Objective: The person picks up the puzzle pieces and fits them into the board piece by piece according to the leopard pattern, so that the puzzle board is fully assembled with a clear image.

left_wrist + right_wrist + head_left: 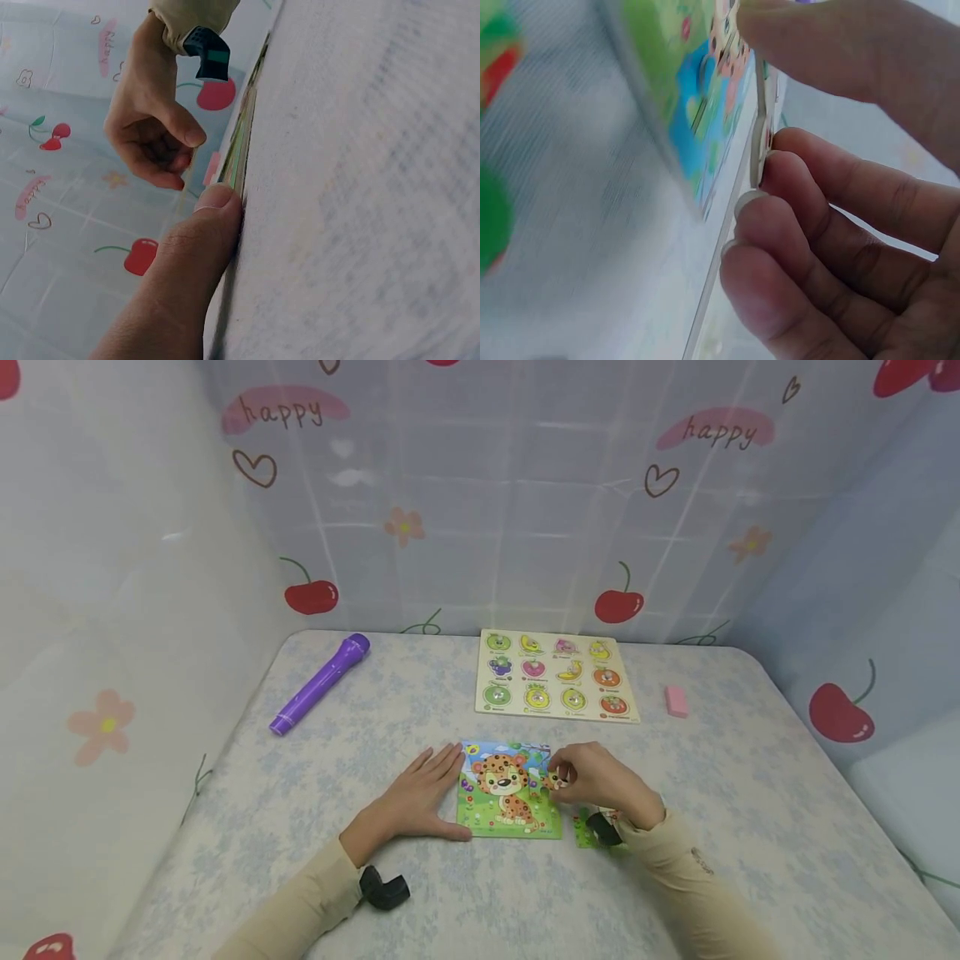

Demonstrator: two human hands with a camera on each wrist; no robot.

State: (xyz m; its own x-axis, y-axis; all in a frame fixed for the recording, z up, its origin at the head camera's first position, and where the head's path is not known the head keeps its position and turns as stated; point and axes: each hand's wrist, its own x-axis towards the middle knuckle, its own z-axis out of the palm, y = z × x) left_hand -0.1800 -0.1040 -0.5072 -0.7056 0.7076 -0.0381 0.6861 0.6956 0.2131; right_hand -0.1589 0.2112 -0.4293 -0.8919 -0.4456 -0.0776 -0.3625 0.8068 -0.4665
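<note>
A square leopard jigsaw puzzle (pixel 501 818) lies flat on the table in the head view. My left hand (pixel 412 800) rests at its left side with straight, spread fingers, the thumb at the lower left corner. At the upper right edge, my right hand (pixel 600 777) pinches a puzzle piece (pixel 556 779) printed with part of a spotted face. Seen edge-on in the left wrist view, that thin piece stands above the puzzle. Below the right wrist are green-printed pieces (pixel 584 835), partly covered by the wrist and its black band.
Behind the puzzle lies a wooden fruit peg board (pixel 555 675). A pink block (pixel 677 702) is to its right. Toward the back left lies a purple toy microphone (pixel 318 687). Printed curtains (pixel 480 527) stand along the table's back and sides.
</note>
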